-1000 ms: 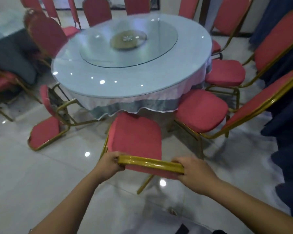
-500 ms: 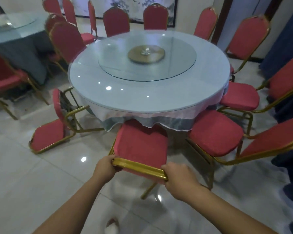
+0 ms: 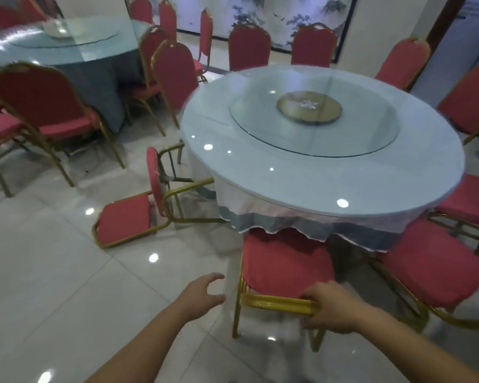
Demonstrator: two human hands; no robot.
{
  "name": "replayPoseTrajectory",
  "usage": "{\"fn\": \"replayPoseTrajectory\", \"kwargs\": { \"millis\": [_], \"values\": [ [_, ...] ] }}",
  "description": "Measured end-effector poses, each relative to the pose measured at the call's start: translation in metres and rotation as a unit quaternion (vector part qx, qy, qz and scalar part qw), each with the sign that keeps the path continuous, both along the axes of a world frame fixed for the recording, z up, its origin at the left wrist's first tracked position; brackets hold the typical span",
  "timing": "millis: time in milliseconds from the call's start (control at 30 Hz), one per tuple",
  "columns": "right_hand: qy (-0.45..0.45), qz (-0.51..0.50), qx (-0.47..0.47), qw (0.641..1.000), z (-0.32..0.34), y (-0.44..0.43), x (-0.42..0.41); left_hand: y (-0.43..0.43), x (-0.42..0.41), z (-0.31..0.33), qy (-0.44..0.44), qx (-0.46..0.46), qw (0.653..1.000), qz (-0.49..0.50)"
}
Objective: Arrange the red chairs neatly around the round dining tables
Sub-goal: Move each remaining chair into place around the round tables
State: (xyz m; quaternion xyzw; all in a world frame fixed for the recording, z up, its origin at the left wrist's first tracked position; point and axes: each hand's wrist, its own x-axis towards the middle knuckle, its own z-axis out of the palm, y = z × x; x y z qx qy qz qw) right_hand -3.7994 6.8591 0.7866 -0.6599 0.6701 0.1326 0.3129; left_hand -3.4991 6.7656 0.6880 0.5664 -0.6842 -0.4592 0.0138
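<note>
**Chair tucked in, one hand letting go**

While the right hand [image 3: 331, 309] is gripping the gold top rail of the chair [image 3: 285, 262] at lower centre, fingers clamped on it to steady the seat under the table [image 3: 315, 167], the left hand [image 3: 202, 293] is hovering apart from it, fingers spread. At centre left, a fallen chair [image 3: 138, 214] is lying tipped over, probably needing righting next.

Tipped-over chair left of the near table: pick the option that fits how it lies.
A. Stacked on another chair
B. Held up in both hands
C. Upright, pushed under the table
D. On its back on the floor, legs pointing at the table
D: the tipped-over chair lies with its backrest flat on the floor and its gold legs pointing toward the near table.
</note>
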Motion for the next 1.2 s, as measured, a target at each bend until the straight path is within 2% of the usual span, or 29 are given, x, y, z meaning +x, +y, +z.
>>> {"fn": "replayPoseTrajectory", "kwargs": {
  "millis": [67, 200, 367, 467, 567, 667, 900, 1100, 1200],
  "values": [
    [-0.05, -0.016, 0.007, 0.999, 0.004, -0.022, 0.028, -0.018, 0.031, 0.005, -0.008, 0.009, 0.999, 0.046],
    [-0.185, -0.068, -0.037, 0.98, -0.007, -0.09, 0.115, -0.042, 0.09, 0.002, 0.006, 0.045, 0.991, 0.127],
    [-0.253, -0.159, -0.01, 0.954, -0.072, -0.18, 0.206, -0.073, 0.166, -0.01, 0.025, 0.087, 0.975, 0.205],
    [-0.265, -0.195, 0.046, 0.943, -0.111, -0.235, 0.246, -0.114, 0.225, -0.019, 0.032, 0.101, 0.963, 0.246],
    [-0.284, -0.224, 0.052, 0.931, -0.131, -0.298, 0.285, -0.166, 0.292, -0.022, 0.015, 0.102, 0.947, 0.305],
    [-0.283, -0.239, 0.079, 0.926, -0.142, -0.362, 0.33, -0.207, 0.355, -0.017, -0.011, 0.145, 0.927, 0.347],
    [-0.263, -0.199, 0.107, 0.938, -0.145, -0.483, 0.443, -0.269, 0.466, -0.003, 0.006, 0.15, 0.884, 0.444],
    [-0.272, -0.178, 0.077, 0.942, -0.159, -0.568, 0.534, -0.35, 0.575, -0.024, 0.005, 0.151, 0.877, 0.457],
    [-0.268, -0.208, 0.05, 0.939, -0.176, -0.601, 0.574, -0.413, 0.631, -0.042, 0.008, 0.164, 0.889, 0.427]
  ]
}}
